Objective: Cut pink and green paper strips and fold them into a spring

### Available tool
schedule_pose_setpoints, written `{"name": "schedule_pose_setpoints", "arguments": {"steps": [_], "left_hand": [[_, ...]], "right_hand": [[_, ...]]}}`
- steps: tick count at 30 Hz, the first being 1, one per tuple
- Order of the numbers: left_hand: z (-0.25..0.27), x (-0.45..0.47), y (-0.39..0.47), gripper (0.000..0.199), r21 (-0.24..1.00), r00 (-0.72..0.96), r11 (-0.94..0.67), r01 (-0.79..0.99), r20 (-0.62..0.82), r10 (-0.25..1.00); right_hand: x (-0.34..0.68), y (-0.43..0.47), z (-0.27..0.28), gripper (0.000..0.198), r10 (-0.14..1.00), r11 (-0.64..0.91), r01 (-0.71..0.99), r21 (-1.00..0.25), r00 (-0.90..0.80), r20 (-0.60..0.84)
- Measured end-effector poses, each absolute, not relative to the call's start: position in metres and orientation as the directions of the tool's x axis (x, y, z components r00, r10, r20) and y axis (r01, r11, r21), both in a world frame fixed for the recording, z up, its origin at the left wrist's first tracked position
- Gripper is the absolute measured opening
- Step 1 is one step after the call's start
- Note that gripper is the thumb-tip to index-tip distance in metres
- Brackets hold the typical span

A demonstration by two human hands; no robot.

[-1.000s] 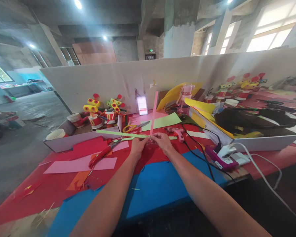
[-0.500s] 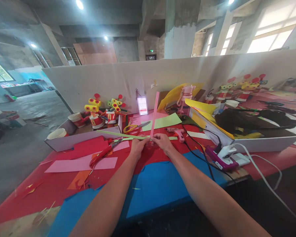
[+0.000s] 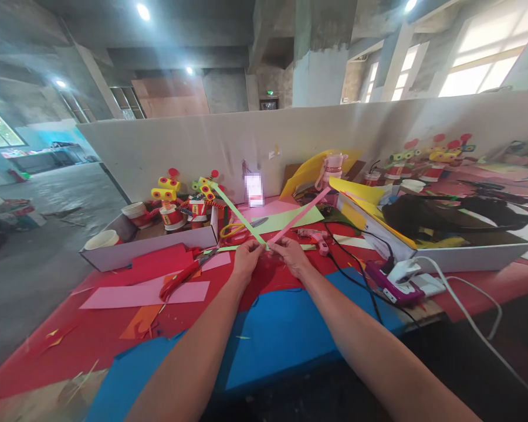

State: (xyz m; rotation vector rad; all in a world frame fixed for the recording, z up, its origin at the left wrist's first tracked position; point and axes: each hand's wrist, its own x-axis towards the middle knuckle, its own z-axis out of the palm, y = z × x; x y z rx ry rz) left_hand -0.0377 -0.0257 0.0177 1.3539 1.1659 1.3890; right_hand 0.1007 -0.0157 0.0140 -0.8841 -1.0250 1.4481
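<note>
My left hand (image 3: pixel 246 261) is closed on the near end of a light green paper strip (image 3: pixel 237 213), which slants up and to the left. My right hand (image 3: pixel 293 256) pinches a pink paper strip (image 3: pixel 303 214) slanting up and to the right. The two strips come together at my fingertips in a V; whether they are joined there is hidden. Beyond the hands lies a green paper sheet (image 3: pixel 288 218). Yellow-handled scissors (image 3: pixel 232 230) and red-handled scissors (image 3: pixel 178 280) rest to the left, and a pink glue gun (image 3: pixel 317 239) to the right.
Paper-cup figures (image 3: pixel 171 215) stand at a shallow box (image 3: pixel 158 249) on the left. Blue paper (image 3: pixel 286 334) covers the near edge. A purple power strip (image 3: pixel 393 285) with cables sits at right, before a white box (image 3: pixel 466 256) holding black cloth.
The green strip has swung from nearly level on the left to a raised slant. The pink strip has tipped from upright over to the right. Both hands remain nearly in place.
</note>
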Motion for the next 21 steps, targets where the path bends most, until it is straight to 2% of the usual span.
{"name": "schedule_pose_setpoints", "arguments": {"steps": [2, 5, 7, 10, 14, 21], "left_hand": [[0.019, -0.037, -0.026, 0.028, 0.976, -0.037, -0.215, 0.024, 0.216, 0.976], [0.020, -0.034, -0.026, 0.031, 0.974, 0.014, -0.227, -0.015, 0.227, 0.974], [0.021, -0.033, -0.027, 0.032, 0.971, 0.024, -0.238, 0.004, 0.238, 0.971], [0.022, -0.033, -0.027, 0.032, 0.965, -0.002, -0.256, 0.061, 0.257, 0.966], [0.022, -0.036, -0.025, 0.033, 0.965, 0.005, -0.248, 0.084, 0.248, 0.969], [0.025, -0.049, -0.020, 0.037, 0.969, 0.070, -0.205, 0.138, 0.197, 0.978]], "right_hand": [[0.101, -0.015, 0.014, 0.038, 0.996, 0.005, -0.309, -0.951, -0.082, 0.032], [0.101, -0.014, 0.012, 0.039, 0.997, 0.035, -0.358, -0.933, -0.050, 0.056], [0.099, -0.013, 0.012, 0.041, 0.996, 0.042, -0.382, -0.923, -0.058, 0.069], [0.100, -0.012, 0.011, 0.042, 0.994, 0.088, -0.316, -0.945, -0.032, 0.103], [0.110, -0.005, 0.013, 0.041, 0.987, 0.160, -0.317, -0.935, 0.063, 0.148], [0.147, 0.012, 0.021, 0.048, 0.958, 0.223, -0.377, -0.899, 0.257, 0.130]]}}
